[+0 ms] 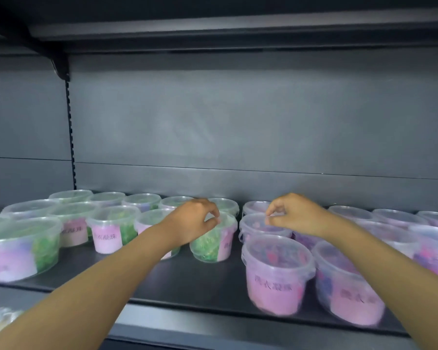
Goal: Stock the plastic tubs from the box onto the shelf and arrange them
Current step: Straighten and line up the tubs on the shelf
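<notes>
Labels (272,286) pink, Chinese print blurred

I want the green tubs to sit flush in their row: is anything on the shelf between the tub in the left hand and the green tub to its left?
Only the left forearm crosses there. The left hand grips the green tub; its left neighbour is close, with no other item visible between.

A dark grey metal back panel (238,127) fills the far side. A slotted upright (70,137) runs down at left, under a black bracket (61,68). Overhead, another dark shelf (238,24) casts shade.
</notes>
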Demonstrator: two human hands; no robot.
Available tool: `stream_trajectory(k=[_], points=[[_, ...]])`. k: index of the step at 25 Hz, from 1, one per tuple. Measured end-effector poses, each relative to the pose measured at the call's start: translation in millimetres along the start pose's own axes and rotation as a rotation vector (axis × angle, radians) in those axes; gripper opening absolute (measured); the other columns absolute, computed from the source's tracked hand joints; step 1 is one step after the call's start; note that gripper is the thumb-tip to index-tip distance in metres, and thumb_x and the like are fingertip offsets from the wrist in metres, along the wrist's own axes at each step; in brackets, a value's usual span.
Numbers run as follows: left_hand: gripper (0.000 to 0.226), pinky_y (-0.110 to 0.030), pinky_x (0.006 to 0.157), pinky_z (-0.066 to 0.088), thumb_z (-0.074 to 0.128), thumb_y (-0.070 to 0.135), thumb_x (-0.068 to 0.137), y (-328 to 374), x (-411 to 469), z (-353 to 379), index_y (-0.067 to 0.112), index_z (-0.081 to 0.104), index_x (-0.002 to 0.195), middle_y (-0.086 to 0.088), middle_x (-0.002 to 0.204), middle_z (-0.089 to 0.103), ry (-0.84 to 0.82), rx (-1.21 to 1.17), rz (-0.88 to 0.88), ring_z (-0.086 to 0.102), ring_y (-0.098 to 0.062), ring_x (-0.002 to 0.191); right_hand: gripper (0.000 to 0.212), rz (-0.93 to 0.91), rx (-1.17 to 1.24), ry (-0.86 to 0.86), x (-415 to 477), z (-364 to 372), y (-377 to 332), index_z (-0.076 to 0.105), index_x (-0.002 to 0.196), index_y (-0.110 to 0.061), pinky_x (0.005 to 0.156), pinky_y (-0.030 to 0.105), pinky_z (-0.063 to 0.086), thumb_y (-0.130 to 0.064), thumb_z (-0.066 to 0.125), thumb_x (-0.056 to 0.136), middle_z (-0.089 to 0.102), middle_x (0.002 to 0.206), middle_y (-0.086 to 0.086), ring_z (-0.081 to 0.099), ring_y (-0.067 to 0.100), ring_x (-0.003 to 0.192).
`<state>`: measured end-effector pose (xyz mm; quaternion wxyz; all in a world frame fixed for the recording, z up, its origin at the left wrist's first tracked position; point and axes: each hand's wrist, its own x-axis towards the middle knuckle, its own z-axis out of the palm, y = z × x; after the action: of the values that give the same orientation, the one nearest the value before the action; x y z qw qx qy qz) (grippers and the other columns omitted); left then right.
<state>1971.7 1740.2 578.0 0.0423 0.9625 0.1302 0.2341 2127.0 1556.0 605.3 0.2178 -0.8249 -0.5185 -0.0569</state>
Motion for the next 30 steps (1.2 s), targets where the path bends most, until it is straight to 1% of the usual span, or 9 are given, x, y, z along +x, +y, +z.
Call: stream_trajectory(k=[3, 7, 11, 14, 16, 20, 24, 28, 30], points=[[0.032, -0.024, 0.097, 0.037, 0.049, 0.036, 0.094, -17, 19, 15, 0.017, 0.061, 0.116, 0.001, 0.124, 0.059, -0.058, -0.037, 0.023, 0.052, -0.016, 0.115, 0.037, 0.054, -0.136, -0.158, 25, 19, -1, 0.061, 0.123, -0.022, 0.100, 0.026, 0.040, -0.033, 0.061, 0.087, 0.056, 0.131, -0.005, 0.052, 0.014, 0.120], [0.046, -0.029, 0.110, 0.031, 0.046, 0.049, 0.092, -28, 34, 33, 0.029, 0.050, 0.133, 0.004, 0.142, 0.047, -0.195, -0.081, 0.071, 0.042, -0.015, 0.132, 0.047, 0.136, -0.075, -0.315, 39, 33, 2, 0.053, 0.131, -0.031, 0.110, 0.030, 0.035, -0.047, 0.057, 0.087, 0.048, 0.141, -0.012, 0.046, 0.009, 0.128], [0.046, -0.026, 0.114, 0.026, 0.051, 0.048, 0.090, -35, 41, 28, 0.030, 0.051, 0.132, 0.007, 0.145, 0.044, -0.309, -0.104, 0.138, 0.038, -0.010, 0.135, 0.047, 0.131, -0.146, -0.268, 46, 36, 4, 0.056, 0.126, -0.033, 0.107, 0.026, 0.036, -0.055, 0.055, 0.084, 0.052, 0.136, -0.015, 0.048, 0.006, 0.125], [0.042, -0.020, 0.113, 0.022, 0.055, 0.037, 0.091, -45, 41, 17, 0.030, 0.051, 0.133, 0.013, 0.146, 0.041, -0.472, -0.245, 0.110, 0.034, -0.003, 0.136, 0.046, 0.128, -0.264, -0.177, 54, 46, -1, 0.064, 0.115, -0.029, 0.102, 0.032, 0.041, -0.061, 0.051, 0.084, 0.059, 0.129, -0.009, 0.052, 0.014, 0.119], [0.037, -0.020, 0.113, 0.023, 0.055, 0.032, 0.092, -51, 41, 7, 0.033, 0.053, 0.129, 0.017, 0.143, 0.042, -0.560, -0.302, 0.076, 0.035, -0.001, 0.134, 0.046, 0.141, -0.270, -0.214, 57, 42, -3, 0.066, 0.111, -0.029, 0.103, 0.033, 0.040, -0.062, 0.049, 0.084, 0.059, 0.126, -0.008, 0.053, 0.014, 0.118], [0.036, -0.023, 0.109, 0.030, 0.048, 0.046, 0.092, -53, 43, -1, 0.033, 0.055, 0.125, 0.015, 0.130, 0.050, -0.472, -0.205, 0.055, 0.042, -0.003, 0.127, 0.039, 0.207, -0.096, -0.407, 52, 17, 1, 0.064, 0.116, -0.032, 0.108, 0.026, 0.034, -0.052, 0.059, 0.083, 0.057, 0.123, -0.020, 0.050, 0.004, 0.120], [0.046, -0.026, 0.110, 0.030, 0.049, 0.052, 0.088, -49, 39, 9, 0.034, 0.049, 0.131, 0.007, 0.143, 0.042, -0.443, -0.113, 0.084, 0.038, -0.011, 0.133, 0.047, 0.201, -0.179, -0.351, 52, 26, 3, 0.061, 0.120, -0.031, 0.107, 0.028, 0.036, -0.058, 0.057, 0.081, 0.055, 0.127, -0.017, 0.050, 0.006, 0.121], [0.041, -0.015, 0.098, 0.031, 0.057, 0.032, 0.091, -48, 43, -6, 0.032, 0.051, 0.132, 0.011, 0.142, 0.044, -0.577, -0.118, 0.081, 0.041, -0.005, 0.129, 0.050, 0.165, -0.359, -0.244, 53, 38, -6, 0.060, 0.114, -0.027, 0.094, 0.028, 0.038, -0.063, 0.045, 0.085, 0.055, 0.119, -0.004, 0.050, 0.016, 0.117], [0.040, -0.012, 0.086, 0.037, 0.057, 0.021, 0.092, -48, 45, -15, 0.030, 0.053, 0.130, 0.010, 0.142, 0.043, -0.619, -0.110, 0.069, 0.045, -0.001, 0.114, 0.052, 0.176, -0.357, -0.283, 53, 34, -9, 0.058, 0.119, -0.025, 0.092, 0.026, 0.036, -0.062, 0.044, 0.086, 0.051, 0.114, -0.006, 0.049, 0.015, 0.119]])
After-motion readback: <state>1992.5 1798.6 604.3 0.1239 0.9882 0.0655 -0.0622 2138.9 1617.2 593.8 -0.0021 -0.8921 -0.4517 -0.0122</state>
